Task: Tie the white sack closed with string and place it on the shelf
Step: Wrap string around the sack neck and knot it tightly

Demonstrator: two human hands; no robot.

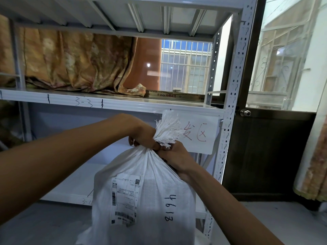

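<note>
Hands: left hand (141, 136) and right hand (177, 159) both clench neck of white woven plastic sack (152, 195).
Risk: slackened grip lets neck splay; string unseen.

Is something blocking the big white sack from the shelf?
Nothing visible blocks the low white shelf board behind the white woven sack, which the left hand and right hand grip at its neck. The upper shelf board holds an orange patterned curtain and a long flat box; a paper sign hangs off its edge.

The white sack (152, 175) is cut off below (its label (124, 200) too small to read).
</note>
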